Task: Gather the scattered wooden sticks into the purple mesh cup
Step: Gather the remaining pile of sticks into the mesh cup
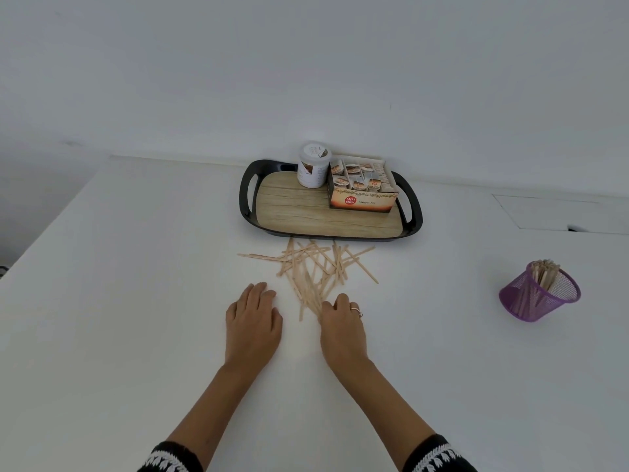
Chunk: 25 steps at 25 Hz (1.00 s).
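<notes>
Tabletop (136, 301): white, broad, backed by a pale wall. Sticks (316, 267): thin, light wood, a loose crisscrossed heap at centre of the view, lying flat on the tabletop just at 6 o'clock from the tray; several strays point out toward 9 and 3 o'clock, and a denser bunch runs down toward the right hand. Cup (539, 294): purple mesh, at 3 o'clock from the heap and well apart from it, appearing tilted in the wide-angle view, already holding a bundle of sticks that stand up past its rim. Left hand (253, 323): palm down, fingers straight and together, flat on the tabletop at 8 o'clock from the heap, just beside it, holding nothing. Right hand (342, 327): palm down at 6 o'clock from the heap, fingers curled at the near ends of the bunched sticks and touching them; whether it actually grips any cannot be told. Ring (355, 307): on a finger of the right hand. Sleeves (170, 459): black with white patterned trim, at the bottom edge. Tray (248, 195): black rim with cut handles, wood-grain floor, at 12 o'clock from the heap. Jar (313, 165): white, lidded, upright on the tray's far side. Tea box (362, 195): open carton of sachets, on the tray at 3 o'clock from the jar, touching it.
</notes>
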### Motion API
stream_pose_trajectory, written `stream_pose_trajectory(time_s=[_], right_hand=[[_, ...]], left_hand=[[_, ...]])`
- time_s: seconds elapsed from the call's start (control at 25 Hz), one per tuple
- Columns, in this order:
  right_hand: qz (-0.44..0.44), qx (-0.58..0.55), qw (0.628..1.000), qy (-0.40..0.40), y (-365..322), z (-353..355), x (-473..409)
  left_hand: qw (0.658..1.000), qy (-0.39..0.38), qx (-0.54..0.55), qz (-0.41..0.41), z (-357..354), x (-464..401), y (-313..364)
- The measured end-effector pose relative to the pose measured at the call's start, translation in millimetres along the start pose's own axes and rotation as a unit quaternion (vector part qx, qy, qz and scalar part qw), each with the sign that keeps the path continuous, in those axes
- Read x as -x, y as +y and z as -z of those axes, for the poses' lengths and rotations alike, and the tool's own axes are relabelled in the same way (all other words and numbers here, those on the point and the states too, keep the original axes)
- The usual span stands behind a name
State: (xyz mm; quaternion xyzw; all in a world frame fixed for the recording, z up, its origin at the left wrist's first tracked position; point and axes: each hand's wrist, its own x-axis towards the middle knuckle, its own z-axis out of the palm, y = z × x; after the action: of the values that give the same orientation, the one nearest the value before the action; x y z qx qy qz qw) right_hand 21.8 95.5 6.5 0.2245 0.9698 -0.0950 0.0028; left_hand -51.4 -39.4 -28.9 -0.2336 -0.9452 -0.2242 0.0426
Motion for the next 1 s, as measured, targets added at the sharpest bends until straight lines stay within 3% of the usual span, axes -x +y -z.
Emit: stream_pose_trajectory(time_s=[0.28, 0.6, 0.76, 1.0], right_hand=[[0.027, -0.015, 0.999, 0.027, 31, 1, 4], [0.091, 0.154, 0.984, 0.018, 18, -3, 2], [0.066, 0.126, 0.989, -0.046, 9, 13, -4], [0.032, 0.092, 0.993, -0.072, 18, 10, -13]], left_hand=[[1.0, -0.002, -0.008, 0.016, -3, 1, -1], [1.0, 0.001, -0.011, 0.018, -2, 1, 0], [1.0, 0.006, -0.017, 0.016, -4, 1, 0], [1.0, 0.015, -0.018, 0.012, -5, 1, -1]])
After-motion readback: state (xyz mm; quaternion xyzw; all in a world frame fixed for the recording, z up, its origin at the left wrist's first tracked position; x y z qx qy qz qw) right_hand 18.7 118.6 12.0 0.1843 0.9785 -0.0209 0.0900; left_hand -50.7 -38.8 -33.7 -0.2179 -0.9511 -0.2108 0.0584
